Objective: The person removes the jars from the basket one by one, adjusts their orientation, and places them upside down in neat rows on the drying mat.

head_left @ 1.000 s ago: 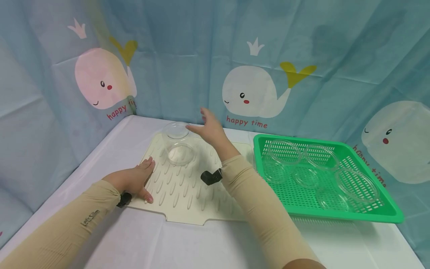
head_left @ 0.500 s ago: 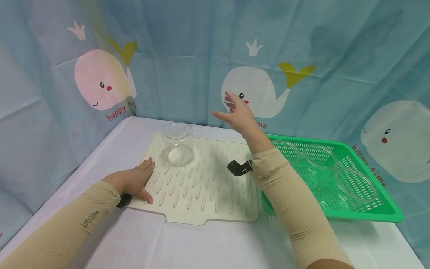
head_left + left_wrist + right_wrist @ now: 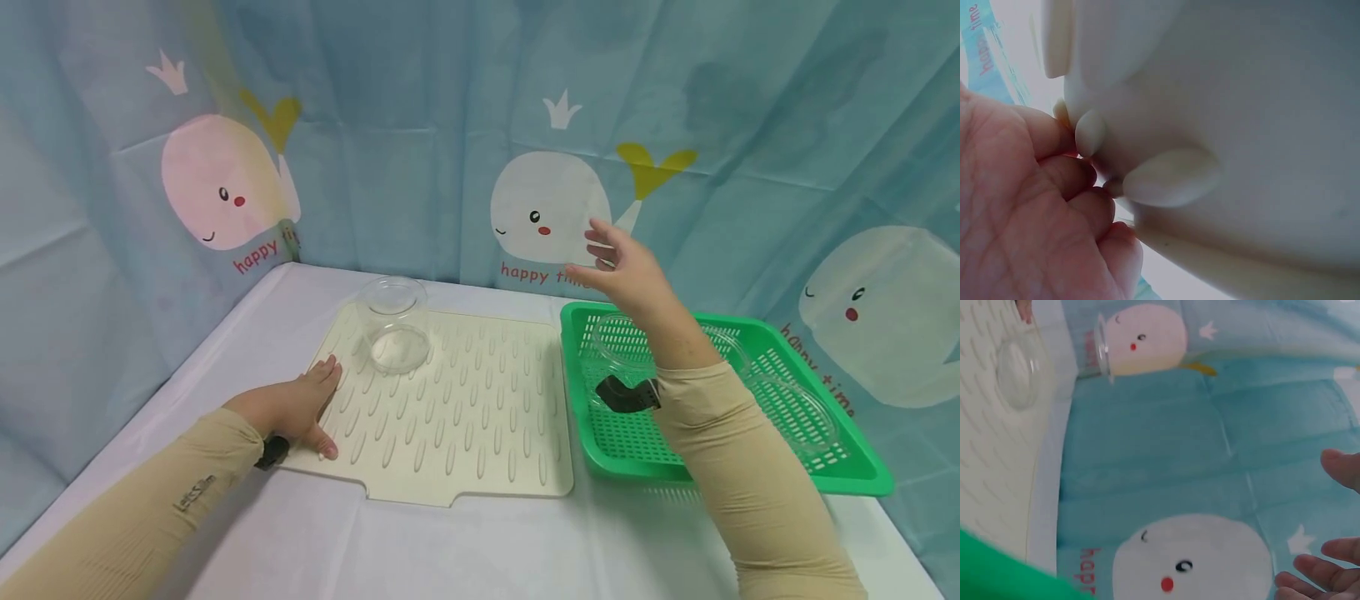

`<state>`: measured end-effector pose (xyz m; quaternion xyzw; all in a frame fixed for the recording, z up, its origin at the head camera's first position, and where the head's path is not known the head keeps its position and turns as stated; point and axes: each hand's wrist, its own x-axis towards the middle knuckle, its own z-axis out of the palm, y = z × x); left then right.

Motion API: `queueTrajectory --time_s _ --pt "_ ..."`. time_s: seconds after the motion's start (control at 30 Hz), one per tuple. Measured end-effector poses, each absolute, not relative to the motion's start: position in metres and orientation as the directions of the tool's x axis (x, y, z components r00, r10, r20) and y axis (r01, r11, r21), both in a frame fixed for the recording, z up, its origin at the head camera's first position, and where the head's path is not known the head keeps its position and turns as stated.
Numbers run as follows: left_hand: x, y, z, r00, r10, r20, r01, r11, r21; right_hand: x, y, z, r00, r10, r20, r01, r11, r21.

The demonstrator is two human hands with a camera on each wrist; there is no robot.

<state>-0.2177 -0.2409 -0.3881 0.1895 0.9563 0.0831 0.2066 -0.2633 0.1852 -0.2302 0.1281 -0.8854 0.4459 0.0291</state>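
Note:
A clear plastic cup [image 3: 392, 329] stands on the back left part of a cream ribbed mat [image 3: 457, 417]. My left hand [image 3: 296, 408] rests on the mat's left edge, thumb spread from the straight fingers. In the left wrist view, the fingers [image 3: 1063, 178] lie against the pale raised ribs [image 3: 1172, 177]. My right hand [image 3: 630, 275] is raised over the back of a green basket [image 3: 622, 471], fingers parted and holding nothing. The right wrist view shows its fingertips [image 3: 1316, 572] apart in the air, with the cup's rim [image 3: 1105, 350] far off at upper left.
Several clear round cups, among them one near the right side [image 3: 795, 412], lie in the green basket, partly hidden by my right forearm. A white-covered table [image 3: 487, 550] carries mat and basket. Behind hangs a blue curtain [image 3: 405, 192] printed with whales.
My right hand has moved right, away from beside the cup, to over the basket. The cup keeps its place on the mat, and the left hand has stayed on the edge.

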Motion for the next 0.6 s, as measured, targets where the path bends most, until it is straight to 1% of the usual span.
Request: queueTrajectory --time_s 0.3,0.5,0.6 --pt "-0.219 -0.242 -0.390 -0.849 0.399 -0.347 0.338 0.914 0.224 -0.243 0.249 -0.246 -0.984 -0.160 0.078 -0.166 0.665 -0.728" --pt "-0.216 -0.240 -0.387 -0.849 0.393 -0.353 0.322 0.915 0.243 -0.235 0.270 -0.259 -0.985 -0.170 0.036 -0.146 0.698 -0.701" --pt "-0.216 -0.240 -0.387 -0.848 0.394 -0.355 0.321 0.914 0.248 -0.232 0.276 -0.265 -0.982 -0.191 -0.004 -0.135 0.708 -0.694"
